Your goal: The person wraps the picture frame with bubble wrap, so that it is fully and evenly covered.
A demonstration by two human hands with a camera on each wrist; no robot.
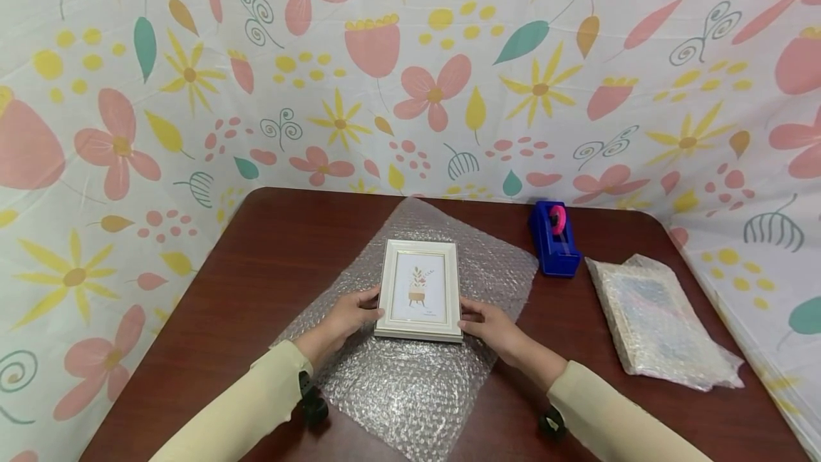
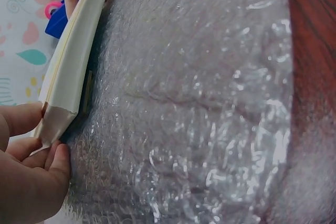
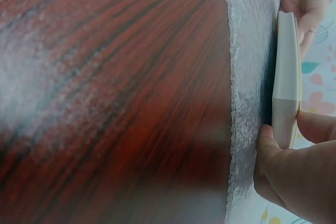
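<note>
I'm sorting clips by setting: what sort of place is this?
Likely a packing spot at a table, whether home or workplace I can't tell: bubble wrap spread beneath a picture frame, a blue tape dispenser, and a wrapped package on the right.

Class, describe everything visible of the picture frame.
The picture frame is smooth, rectangular and cream-white, with a dark back, a gold inner line and a potted-plant print facing the head camera. The left hand and right hand grip its lower sides, thumbs in front, over the bubble wrap; whether it touches the wrap is unclear.
</note>
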